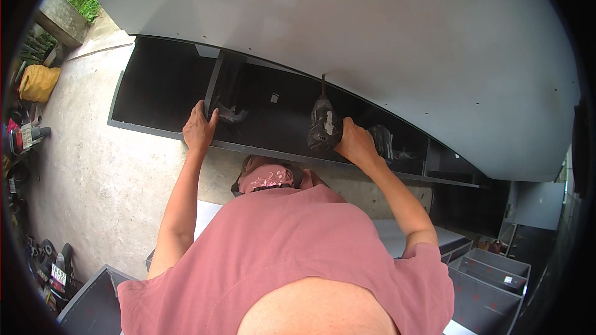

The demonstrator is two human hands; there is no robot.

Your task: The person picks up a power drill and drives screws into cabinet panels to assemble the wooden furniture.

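My right hand (pixel 359 142) is wrapped round the grip of a dark, worn cordless drill (pixel 323 125). The drill's long bit (pixel 323 84) points away from me, its tip at the edge of a large pale grey panel (pixel 372 31). That panel lies across the far side of a long black cabinet carcass (pixel 164 77). With fingers on one side and thumb on the other, my left hand (pixel 198 129) grips the near end of an upright divider (pixel 215 77) inside the carcass. Beside that divider lies a small object (pixel 233 113) I cannot make out.
Grey cabinet boxes (pixel 487 276) stand at the lower right, and another (pixel 93 301) at the lower left. Concrete floor (pixel 81 167) stretches along the left. Parked motorbikes (pixel 56 267) and a yellow sack (pixel 40 82) line the far left edge.
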